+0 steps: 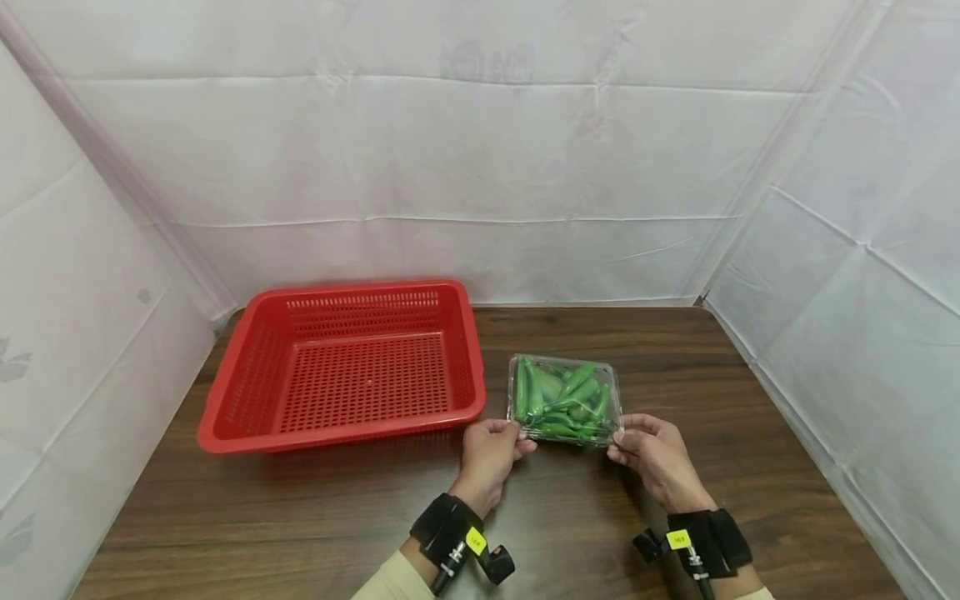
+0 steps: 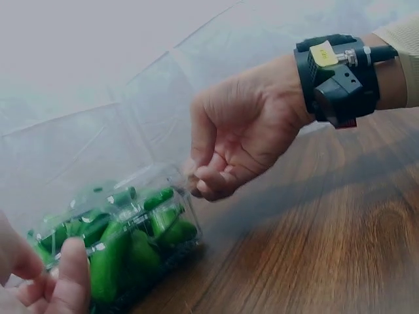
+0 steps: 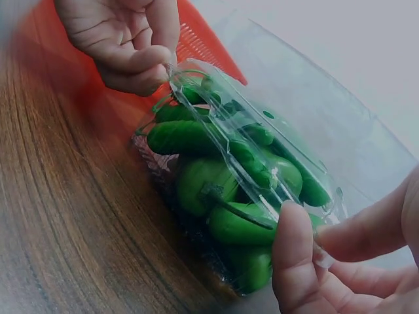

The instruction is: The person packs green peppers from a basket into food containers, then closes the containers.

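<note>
Clamshell of green peppers [image 1: 566,400] sits right ahead of you, long side crosswise; your left hand [image 1: 488,454] and right hand [image 1: 655,457] each pinch a near corner, equally close.

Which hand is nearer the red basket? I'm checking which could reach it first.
Left. The left hand pinches the near left corner of the pepper box, just below the red basket rim. The right hand pinches the box's far corner.

Left hand [image 1: 489,452], right hand [image 1: 656,455] pinching (fingers curled).
</note>
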The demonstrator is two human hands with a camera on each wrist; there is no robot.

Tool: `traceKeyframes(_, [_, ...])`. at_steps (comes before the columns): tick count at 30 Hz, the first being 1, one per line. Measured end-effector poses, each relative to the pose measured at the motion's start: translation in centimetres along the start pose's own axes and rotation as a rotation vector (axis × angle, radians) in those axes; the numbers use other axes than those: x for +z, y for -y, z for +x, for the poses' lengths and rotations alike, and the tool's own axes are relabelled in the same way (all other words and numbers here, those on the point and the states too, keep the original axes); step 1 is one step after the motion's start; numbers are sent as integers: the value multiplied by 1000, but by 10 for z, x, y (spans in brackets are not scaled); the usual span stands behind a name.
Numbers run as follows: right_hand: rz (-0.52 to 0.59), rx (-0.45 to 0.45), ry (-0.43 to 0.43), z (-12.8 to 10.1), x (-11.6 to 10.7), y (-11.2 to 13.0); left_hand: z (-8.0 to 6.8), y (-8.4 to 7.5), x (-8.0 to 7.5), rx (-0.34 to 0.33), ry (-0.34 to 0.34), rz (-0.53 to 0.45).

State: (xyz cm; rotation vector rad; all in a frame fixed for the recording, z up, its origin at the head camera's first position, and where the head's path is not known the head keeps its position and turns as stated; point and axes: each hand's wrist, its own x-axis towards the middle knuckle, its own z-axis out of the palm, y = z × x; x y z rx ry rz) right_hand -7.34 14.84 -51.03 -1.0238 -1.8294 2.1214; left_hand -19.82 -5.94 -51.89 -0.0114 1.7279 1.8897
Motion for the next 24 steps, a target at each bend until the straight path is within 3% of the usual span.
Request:
traceKeyframes(12, [57,-17,73,2,-4,-6,0,6,3,3,-17,-72])
traceKeyframes(20, [-254,-106,52,-5,4,-5,2,3,0,-16,-4,-144])
traceKeyframes(24, [-400,-108,51,-8,7,-6,2,5,0,-32,20,-162])
